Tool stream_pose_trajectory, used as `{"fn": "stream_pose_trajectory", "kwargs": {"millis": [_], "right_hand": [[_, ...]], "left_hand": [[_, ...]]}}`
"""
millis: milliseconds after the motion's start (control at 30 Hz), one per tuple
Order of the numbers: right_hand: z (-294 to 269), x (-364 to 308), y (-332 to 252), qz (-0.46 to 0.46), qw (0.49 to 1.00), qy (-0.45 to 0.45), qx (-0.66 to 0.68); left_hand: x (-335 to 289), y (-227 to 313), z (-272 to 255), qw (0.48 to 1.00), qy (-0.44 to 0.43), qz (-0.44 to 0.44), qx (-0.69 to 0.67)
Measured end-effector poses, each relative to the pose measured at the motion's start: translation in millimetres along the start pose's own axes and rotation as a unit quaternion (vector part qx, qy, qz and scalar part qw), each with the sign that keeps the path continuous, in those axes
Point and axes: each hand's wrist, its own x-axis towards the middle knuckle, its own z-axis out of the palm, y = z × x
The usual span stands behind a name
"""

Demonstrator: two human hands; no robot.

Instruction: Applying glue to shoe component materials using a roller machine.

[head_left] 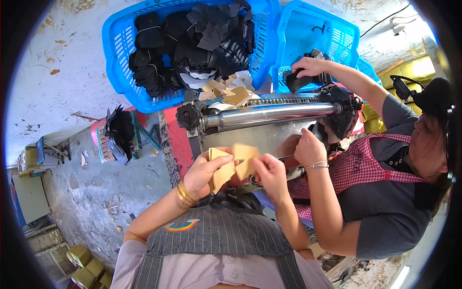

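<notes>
My left hand (pixel 202 174) is wrapped around a small stack of tan flat pieces (pixel 222 174), thumb on top. Between the fingertips of my right hand (pixel 272 176) is a single tan piece (pixel 246 158), slightly blurred, held beside the stack. Just beyond both hands is a machine with a shiny metal roller (pixel 279 115) over a flat metal plate (pixel 255 137). More tan pieces (pixel 233 94) lie in a loose heap behind the roller.
A blue basket (pixel 115 72) with bundled black pieces (pixel 166 36) stands behind the machine. At right, a co-worker in a checked apron (pixel 361 161) has one hand (pixel 310 66) on black pieces in a second blue basket (pixel 301 33), the other (pixel 309 148) by the plate. A dark knob (pixel 188 117) juts out left.
</notes>
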Motion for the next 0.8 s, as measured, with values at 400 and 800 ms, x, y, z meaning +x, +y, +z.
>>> {"fn": "stream_pose_trajectory", "kwargs": {"millis": [400,800], "right_hand": [[9,-2,-15,-0.055,0.996,-0.068,0.035],[9,26,-22,-0.022,0.999,0.032,0.020]], "left_hand": [[6,-1,8,0.992,0.026,0.035,0.121],[5,2,10,0.998,0.009,0.048,0.048]]}}
